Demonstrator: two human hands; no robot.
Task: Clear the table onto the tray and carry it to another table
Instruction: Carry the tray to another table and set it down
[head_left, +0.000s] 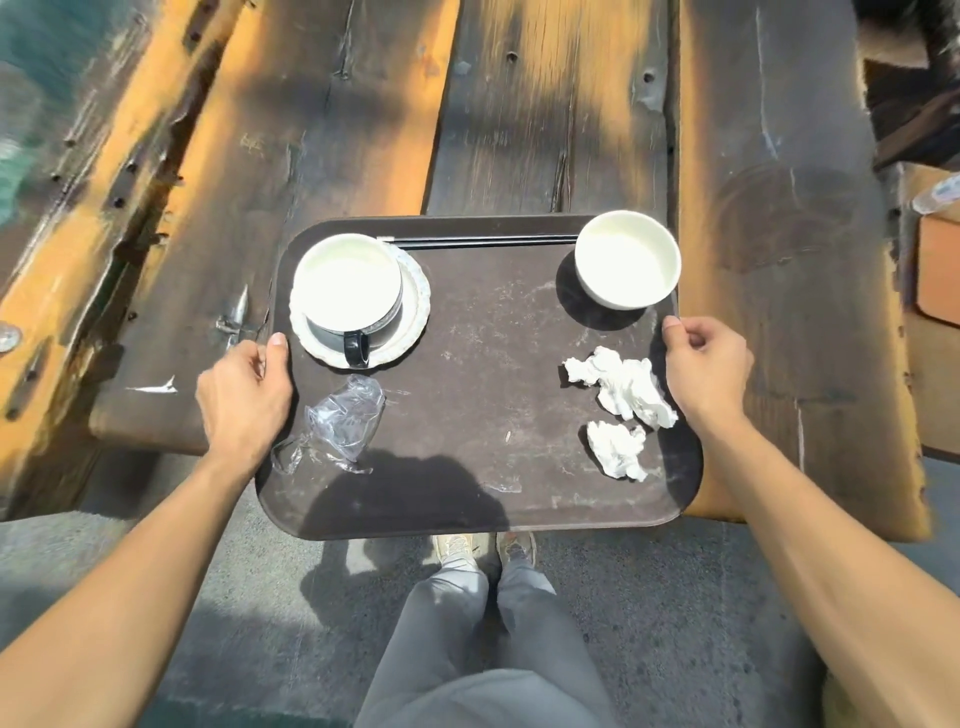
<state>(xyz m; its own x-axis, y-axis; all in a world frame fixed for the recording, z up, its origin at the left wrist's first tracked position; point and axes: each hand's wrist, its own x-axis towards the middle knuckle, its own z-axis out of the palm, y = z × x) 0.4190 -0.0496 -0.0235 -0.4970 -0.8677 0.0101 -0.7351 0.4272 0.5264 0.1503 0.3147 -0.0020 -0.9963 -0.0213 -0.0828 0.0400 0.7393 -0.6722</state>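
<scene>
A dark brown tray (467, 395) is held over the near edge of a worn wooden table (519, 130). My left hand (244, 395) grips its left rim and my right hand (706, 369) grips its right rim. On the tray stand a dark-handled cup (348, 291) on a white saucer (415, 306) at the back left and a white bowl (626, 260) at the back right. Black chopsticks (483, 240) lie along the far rim. Crumpled white napkins (623, 384) lie at the right, and clear plastic wrap (343, 415) at the left.
The table runs away from me in dark and orange planks. A bench plank (93, 218) lies at the left. At the right edge are a brown box (935, 270) and a plastic bottle (940, 192). Grey pavement and my feet (483, 551) show below the tray.
</scene>
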